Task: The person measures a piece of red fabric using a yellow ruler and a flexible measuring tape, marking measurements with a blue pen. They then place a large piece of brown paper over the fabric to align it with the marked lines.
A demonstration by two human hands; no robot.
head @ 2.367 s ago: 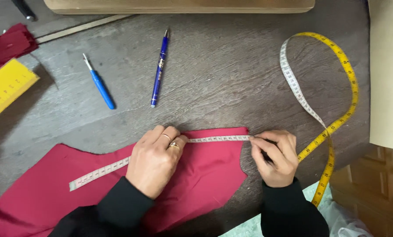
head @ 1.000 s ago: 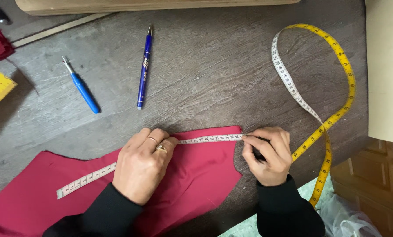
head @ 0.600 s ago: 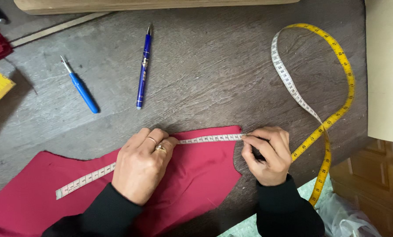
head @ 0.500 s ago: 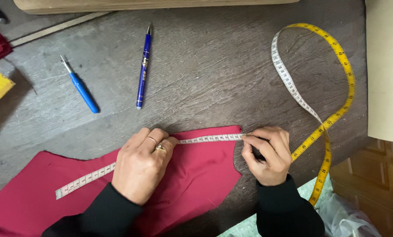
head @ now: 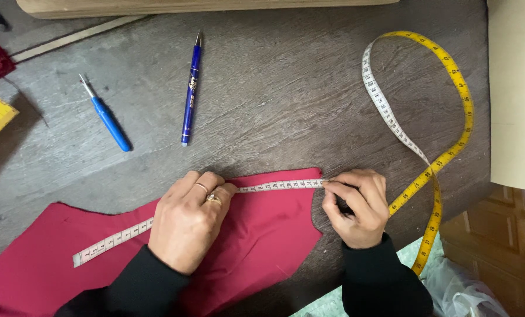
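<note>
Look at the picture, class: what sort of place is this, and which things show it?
Probably a sewing or tailoring workbench. Both hands stretch a tape measure along the edge of red fabric, and a blue seam ripper and pen lie on the wooden table.

Both arms in black long sleeves, plain knit, cuffs snug at wrists. Left hand (head: 187, 226): two rings, thin band on one finger, chunkier gold-tone ring w/ raised top on the next. Right hand (head: 356, 208): bare, no rings visible. No watch, no gloves
</note>
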